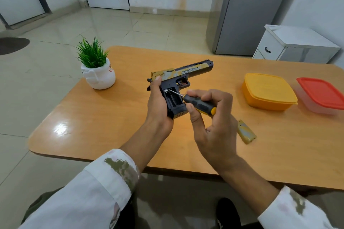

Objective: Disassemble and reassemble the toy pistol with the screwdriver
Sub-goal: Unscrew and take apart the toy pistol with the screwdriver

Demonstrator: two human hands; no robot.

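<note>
Above the bench [104,121], mid-frame, the L hand [158,106] clasps the grip of the toy pistol [188,71] & hides the grip's back. Inside of the open grip cavity is too dark to read. Red-lidded tub [322,95] is cut off at rt edge. Pistol's long axis runs left-right, muzzle to the rt & slightly away, butt toward the person. R hand [214,117] grips the screwdriver [202,105], shaft slanting up-left into the cavity, tip unclear. Loose grip panel [246,132] lies on the bench by R wrist.

A left hand [158,106] grips a toy pistol [181,74] above the table [111,117]; the right hand [212,117] holds a screwdriver [200,105] in its open grip.
</note>
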